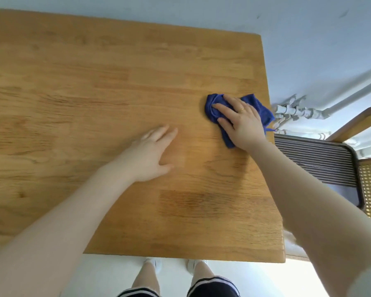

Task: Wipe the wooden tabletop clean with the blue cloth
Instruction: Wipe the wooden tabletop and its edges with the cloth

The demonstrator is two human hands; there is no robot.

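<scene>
A person's right hand (242,123) pressed flat, fingers spread, on the crumpled blue cloth (263,111) near the right edge of the wooden tabletop (84,86); the left hand (150,153) rested open on bare wood nearby, holding nothing.

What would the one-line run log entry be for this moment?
right hand: flat on crumpled blue cloth | cloth: near right edge of wooden tabletop | left hand: flat on bare wood | stage: wiping

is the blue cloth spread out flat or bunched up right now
Bunched up. The blue cloth shows folds and creases around the right hand pressing it against the wooden tabletop.
</scene>
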